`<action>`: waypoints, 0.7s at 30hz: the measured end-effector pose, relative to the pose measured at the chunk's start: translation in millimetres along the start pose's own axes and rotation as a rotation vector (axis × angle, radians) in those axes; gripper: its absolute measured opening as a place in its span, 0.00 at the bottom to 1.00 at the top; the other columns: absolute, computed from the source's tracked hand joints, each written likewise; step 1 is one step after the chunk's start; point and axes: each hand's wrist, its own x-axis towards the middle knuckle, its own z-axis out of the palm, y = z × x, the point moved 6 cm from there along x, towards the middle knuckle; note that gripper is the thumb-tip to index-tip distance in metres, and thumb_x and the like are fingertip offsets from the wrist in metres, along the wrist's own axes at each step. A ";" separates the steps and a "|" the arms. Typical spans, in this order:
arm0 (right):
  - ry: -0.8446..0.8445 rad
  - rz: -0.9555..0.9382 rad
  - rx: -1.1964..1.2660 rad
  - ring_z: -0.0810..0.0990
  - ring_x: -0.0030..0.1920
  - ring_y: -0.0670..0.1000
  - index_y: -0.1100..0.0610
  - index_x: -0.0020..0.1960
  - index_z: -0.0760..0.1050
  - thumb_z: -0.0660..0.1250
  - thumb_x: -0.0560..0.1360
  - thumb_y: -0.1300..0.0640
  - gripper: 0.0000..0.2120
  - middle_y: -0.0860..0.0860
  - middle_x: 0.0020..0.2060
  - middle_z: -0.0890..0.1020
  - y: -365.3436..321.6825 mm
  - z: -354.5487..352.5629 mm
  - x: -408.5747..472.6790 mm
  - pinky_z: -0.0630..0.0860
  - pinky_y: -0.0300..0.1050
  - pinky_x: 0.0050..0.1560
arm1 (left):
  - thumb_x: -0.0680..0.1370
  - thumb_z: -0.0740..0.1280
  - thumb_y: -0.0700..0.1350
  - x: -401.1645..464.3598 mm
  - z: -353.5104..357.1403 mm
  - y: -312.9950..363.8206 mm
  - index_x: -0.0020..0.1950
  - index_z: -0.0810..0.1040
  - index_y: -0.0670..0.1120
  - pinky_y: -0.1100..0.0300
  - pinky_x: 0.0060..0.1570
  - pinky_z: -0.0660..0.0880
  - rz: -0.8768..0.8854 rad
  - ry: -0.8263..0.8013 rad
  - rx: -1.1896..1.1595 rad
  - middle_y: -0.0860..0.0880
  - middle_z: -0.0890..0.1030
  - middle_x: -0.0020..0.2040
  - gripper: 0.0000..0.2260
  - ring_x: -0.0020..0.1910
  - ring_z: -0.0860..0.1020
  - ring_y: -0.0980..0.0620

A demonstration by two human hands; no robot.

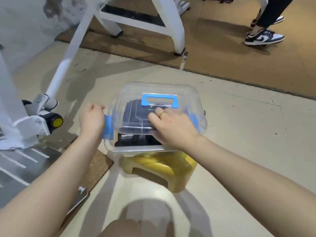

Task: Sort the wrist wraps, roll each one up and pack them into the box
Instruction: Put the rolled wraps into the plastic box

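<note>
1. Wraps: black rolled wrist wraps [136, 139] already lie inside the clear plastic box [119, 147]; white lettering shows on one through the front wall. Count can't be told.
2. Box sits on a low yellow plastic stool [164, 170] on the pale floor [239, 134], not on a table.
3. Clear lid with blue carry handle [159, 100] is on top of the box. Whether it is fully seated can't be told.
4. Right hand [172, 124], ring on one finger, lies flat on the lid, fingers spread and pressing down; grip wide, holding nothing.
5. Left hand [92, 117] is at the blue side latch [108, 127] on the box's left side, fingers curled; whether they clasp the latch or just push it can't be told.
6. Step, as I judge: packing done, closing the box.
7. Next move calls for snapping the left latch up over the lid edge while the right keeps the lid down, then the blue latch on the right side [195, 120].
8. Around: white metal gym frame [171, 23], a bystander's black-and-white sneakers [264, 37] well apart.
</note>
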 end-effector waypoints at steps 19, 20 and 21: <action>-0.480 1.035 0.466 0.62 0.71 0.60 0.62 0.75 0.53 0.55 0.79 0.44 0.32 0.60 0.74 0.60 91.1 57.1 -18.2 0.62 0.54 0.66 | 0.78 0.60 0.42 -0.4 16.2 9.6 0.63 0.70 0.41 0.54 0.48 0.71 0.218 -0.306 0.402 0.43 0.77 0.55 0.14 0.53 0.76 0.42; -0.463 1.083 0.580 0.65 0.70 0.61 0.63 0.74 0.54 0.53 0.80 0.45 0.30 0.62 0.73 0.62 90.1 59.9 -18.1 0.64 0.52 0.64 | 0.79 0.59 0.42 -0.2 17.1 8.9 0.64 0.68 0.39 0.55 0.44 0.67 0.216 -0.283 0.454 0.42 0.76 0.54 0.15 0.52 0.74 0.42; -0.432 1.118 0.643 0.67 0.68 0.61 0.65 0.72 0.56 0.51 0.81 0.47 0.28 0.63 0.71 0.64 90.9 59.6 -17.3 0.65 0.51 0.63 | 0.79 0.57 0.42 -1.9 17.7 9.1 0.65 0.67 0.39 0.56 0.43 0.64 0.205 -0.266 0.485 0.42 0.74 0.52 0.16 0.50 0.73 0.43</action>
